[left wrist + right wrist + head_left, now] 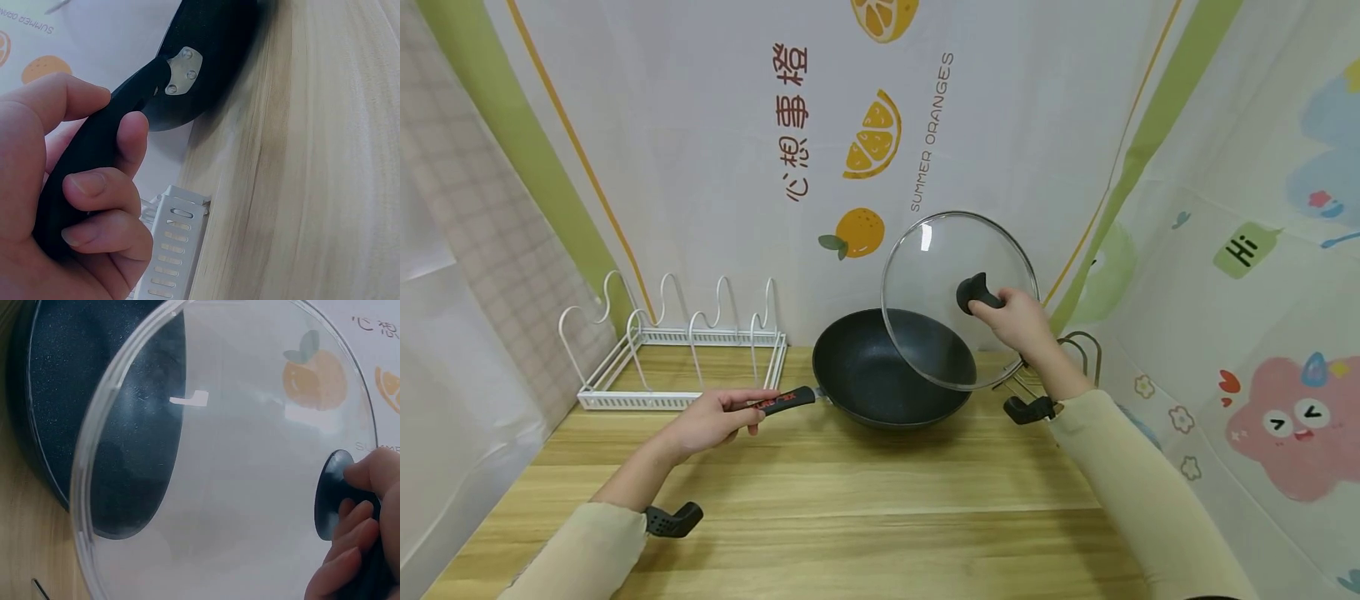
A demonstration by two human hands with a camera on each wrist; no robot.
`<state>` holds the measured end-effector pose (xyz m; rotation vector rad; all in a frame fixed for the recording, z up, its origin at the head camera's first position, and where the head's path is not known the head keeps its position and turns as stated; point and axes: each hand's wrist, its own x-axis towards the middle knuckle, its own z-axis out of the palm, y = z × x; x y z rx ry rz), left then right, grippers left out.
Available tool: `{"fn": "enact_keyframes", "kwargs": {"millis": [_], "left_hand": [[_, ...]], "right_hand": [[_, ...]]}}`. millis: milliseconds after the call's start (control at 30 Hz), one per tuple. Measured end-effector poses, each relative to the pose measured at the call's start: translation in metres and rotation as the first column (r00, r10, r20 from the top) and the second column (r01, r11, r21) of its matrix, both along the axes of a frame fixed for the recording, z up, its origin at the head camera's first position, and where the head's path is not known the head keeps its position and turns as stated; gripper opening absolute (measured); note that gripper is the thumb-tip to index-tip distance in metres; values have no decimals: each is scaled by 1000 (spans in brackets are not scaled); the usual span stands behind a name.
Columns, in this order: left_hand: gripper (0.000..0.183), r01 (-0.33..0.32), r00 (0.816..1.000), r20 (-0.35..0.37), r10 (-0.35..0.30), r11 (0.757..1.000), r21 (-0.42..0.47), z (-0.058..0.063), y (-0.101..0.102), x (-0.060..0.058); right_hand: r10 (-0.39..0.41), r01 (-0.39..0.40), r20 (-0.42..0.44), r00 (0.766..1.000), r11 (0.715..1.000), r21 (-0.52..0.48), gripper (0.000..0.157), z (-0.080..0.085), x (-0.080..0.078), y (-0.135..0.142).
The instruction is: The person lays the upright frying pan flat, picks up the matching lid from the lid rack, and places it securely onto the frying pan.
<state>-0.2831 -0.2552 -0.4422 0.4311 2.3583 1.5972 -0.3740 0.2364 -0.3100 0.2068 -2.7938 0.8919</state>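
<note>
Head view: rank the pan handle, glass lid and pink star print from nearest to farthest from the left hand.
1. Pan handle: gripped in the left hand.
2. Glass lid: to the right, held up by the right hand.
3. Pink star print: far right.

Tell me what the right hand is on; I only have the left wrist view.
Observer: The right hand grips the black knob of a glass lid.
Operator: Is that lid seated on the pan?
Observer: No, it's tilted up, leaving the pan's left part uncovered; I can't tell whether its edge touches.
Operator: What's right of the pan?
Observer: A metal wire stand, partly hidden by the right forearm.
</note>
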Motion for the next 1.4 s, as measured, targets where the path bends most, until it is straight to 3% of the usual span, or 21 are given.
{"fn": "enact_keyframes", "kwargs": {"millis": [700,833,1067,1267,1400], "left_hand": [[48,-11,1000,-5,11,1000,-5,-1,0,0],[49,-4,1000,-9,3,1000,-23,0,0,0],[48,-6,1000,-10,6,1000,-20,1,1,0],[48,-11,1000,-5,10,1000,-9,1,2,1],[48,-14,1000,-2,14,1000,-13,1,3,1]], "right_hand": [[66,-77,69,995,981,176,39,-22,-26,-27],[96,-108,75,992,978,179,47,-25,-30,-35],[129,-147,97,987,965,215,37,-29,-34,-50],[155,-190,165,974,956,224,53,-32,-41,-60],[186,-227,194,963,949,217,54,-34,-44,-66]]}}
